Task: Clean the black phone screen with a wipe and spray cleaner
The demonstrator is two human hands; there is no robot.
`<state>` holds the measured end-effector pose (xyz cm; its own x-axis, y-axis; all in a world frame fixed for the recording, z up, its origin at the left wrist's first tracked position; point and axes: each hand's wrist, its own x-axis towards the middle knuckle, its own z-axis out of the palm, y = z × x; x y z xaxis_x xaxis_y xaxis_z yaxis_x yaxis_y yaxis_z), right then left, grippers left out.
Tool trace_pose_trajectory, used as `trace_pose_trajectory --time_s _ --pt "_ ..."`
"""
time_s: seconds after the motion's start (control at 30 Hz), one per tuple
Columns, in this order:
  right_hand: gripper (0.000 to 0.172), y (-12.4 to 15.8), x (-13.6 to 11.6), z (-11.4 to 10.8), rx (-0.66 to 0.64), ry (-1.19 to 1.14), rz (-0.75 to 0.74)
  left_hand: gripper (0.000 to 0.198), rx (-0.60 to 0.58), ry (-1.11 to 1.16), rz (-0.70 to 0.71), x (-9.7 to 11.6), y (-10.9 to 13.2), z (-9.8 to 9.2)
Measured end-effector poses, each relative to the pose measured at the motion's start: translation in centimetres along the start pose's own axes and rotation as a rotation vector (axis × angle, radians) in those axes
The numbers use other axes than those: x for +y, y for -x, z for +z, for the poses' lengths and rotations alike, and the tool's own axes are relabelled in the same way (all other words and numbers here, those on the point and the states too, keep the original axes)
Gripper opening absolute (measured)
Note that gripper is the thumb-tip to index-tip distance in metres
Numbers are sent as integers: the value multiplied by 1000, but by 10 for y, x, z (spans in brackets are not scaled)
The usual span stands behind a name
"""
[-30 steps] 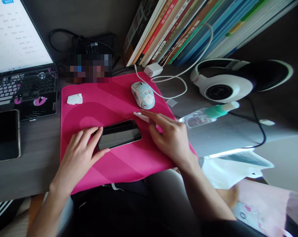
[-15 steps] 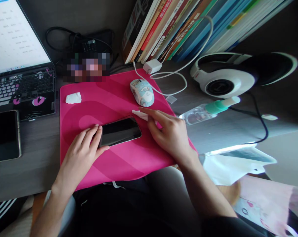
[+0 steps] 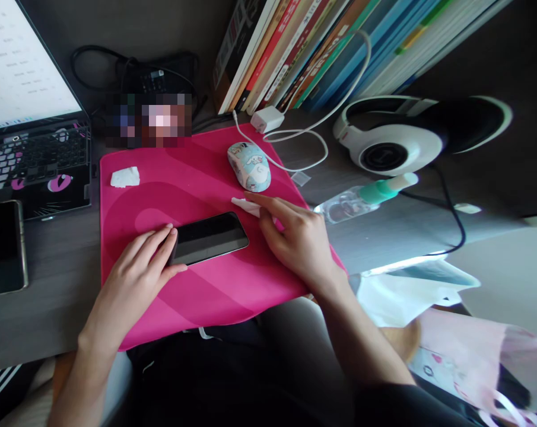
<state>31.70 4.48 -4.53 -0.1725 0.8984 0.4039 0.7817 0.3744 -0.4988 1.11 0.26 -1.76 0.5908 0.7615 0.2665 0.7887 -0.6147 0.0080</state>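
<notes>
A black phone (image 3: 212,237) lies screen up on the pink mat (image 3: 206,296). My left hand (image 3: 137,276) rests at its left end, thumb and fingers around that end. To the right of the phone, my right hand (image 3: 297,237) holds a white tissue (image 3: 247,206) against the mat, partly hidden under the fingers. A patterned mouse (image 3: 249,167) sits just above the tissue. Another folded white piece (image 3: 125,177) lies near the mat's upper left corner.
At the left are a laptop (image 3: 32,160) and a second phone (image 3: 3,249). Books (image 3: 295,53) stand at the back, with a white charger (image 3: 267,119) before them. White headphones (image 3: 393,145) and a spray bottle (image 3: 361,200) are on the right. Bags (image 3: 410,293) hang lower right.
The whole view has shifted slightly, so things appear a little further left. Both hands keep the same places by the phone and the tissue.
</notes>
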Motion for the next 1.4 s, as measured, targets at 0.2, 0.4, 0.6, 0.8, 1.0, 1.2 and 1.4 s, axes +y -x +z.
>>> trace_pose_trajectory --time_s 0.2,0.4,0.6,0.8,1.0,1.2,1.4 --pt "46 -1 0 0 -5 -20 -6 57 14 30 -4 0 0 -2" --pt "51 0 -2 -2 -8 -75 -3 54 46 27 13 0 1 -3" --pt "42 0 -8 -6 117 -113 -3 56 40 46 13 0 0 -4" --pt "30 1 -11 -9 218 -159 -55 54 41 30 11 1 -1 -5" --pt "35 3 -12 -9 22 -126 57 53 35 31 1 2 1 -4" --pt "40 2 -10 -6 -92 -139 50 50 37 24 -7 1 1 -3" --pt "34 1 -8 -6 -150 -139 9 49 64 27 20 0 1 -3"
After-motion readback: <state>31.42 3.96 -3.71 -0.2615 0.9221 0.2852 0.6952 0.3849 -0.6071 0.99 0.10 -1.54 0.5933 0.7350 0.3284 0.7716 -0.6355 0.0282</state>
